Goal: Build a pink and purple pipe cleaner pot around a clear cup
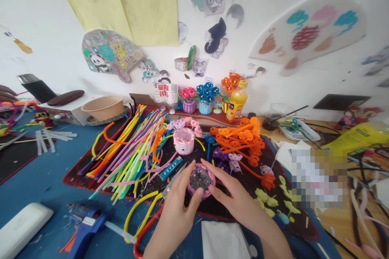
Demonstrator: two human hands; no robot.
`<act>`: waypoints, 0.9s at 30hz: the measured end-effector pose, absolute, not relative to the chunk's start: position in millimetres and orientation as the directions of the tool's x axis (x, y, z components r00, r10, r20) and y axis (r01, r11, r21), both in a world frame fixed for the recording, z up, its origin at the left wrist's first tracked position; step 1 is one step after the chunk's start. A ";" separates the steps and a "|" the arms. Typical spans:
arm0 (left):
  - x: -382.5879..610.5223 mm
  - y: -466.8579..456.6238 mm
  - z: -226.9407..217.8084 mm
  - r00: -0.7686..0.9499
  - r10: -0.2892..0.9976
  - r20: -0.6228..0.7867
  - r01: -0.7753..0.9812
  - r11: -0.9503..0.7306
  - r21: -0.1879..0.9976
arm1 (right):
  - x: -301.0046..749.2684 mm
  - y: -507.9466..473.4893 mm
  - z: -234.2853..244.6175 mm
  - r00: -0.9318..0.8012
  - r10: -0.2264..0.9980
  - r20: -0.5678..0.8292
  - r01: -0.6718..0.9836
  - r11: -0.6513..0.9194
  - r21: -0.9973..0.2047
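Observation:
Both my hands hold a small round cup wrapped in pink pipe cleaner point(201, 179), its clear base turned up toward me. My left hand point(178, 206) grips its left side with thumb and fingers closed on the rim. My right hand point(234, 196) pinches its right side, fingers reaching over the top edge. A second pink-wrapped cup point(183, 141) stands upright just behind on the black mat point(75, 176).
A heap of coloured pipe cleaners point(133, 145) lies at the left, orange curled ones point(241, 137) at the right. A blue glue gun point(86, 226), a white case point(21, 228) and a white tissue point(223, 238) lie near me. A juice bottle point(237, 101) and flower pots point(206, 97) stand at the wall.

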State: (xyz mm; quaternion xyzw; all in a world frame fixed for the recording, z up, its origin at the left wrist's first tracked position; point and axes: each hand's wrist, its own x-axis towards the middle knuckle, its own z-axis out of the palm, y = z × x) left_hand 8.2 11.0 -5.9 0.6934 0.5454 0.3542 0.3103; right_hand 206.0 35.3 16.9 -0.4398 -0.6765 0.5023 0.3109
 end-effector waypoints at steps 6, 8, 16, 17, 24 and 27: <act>8.0 10.3 -6.2 0.155 0.977 0.148 0.539 -0.209 0.816 | 205.5 36.3 15.0 -0.433 0.901 -0.013 0.281 0.122 -0.952; 8.1 10.6 -5.6 0.152 0.978 0.145 0.535 -0.205 0.819 | 205.6 36.0 15.2 -0.433 0.901 -0.023 0.284 0.113 -0.952; 7.9 14.0 -4.4 0.150 0.982 0.117 0.530 -0.179 0.828 | 207.0 36.9 13.4 -0.430 0.901 -0.055 0.295 0.082 -0.952; 7.8 14.1 -4.4 0.149 0.982 0.119 0.526 -0.180 0.831 | 206.7 37.0 12.9 -0.431 0.901 -0.055 0.294 0.082 -0.952; 6.4 11.8 -3.5 0.144 0.981 0.129 0.440 -0.180 0.880 | 205.2 35.7 13.4 -0.435 0.900 -0.041 0.300 0.101 -0.949; 4.9 10.8 -2.8 0.116 0.986 0.120 0.411 -0.158 0.898 | 206.5 35.0 15.8 -0.441 0.896 -0.046 0.298 0.099 -0.949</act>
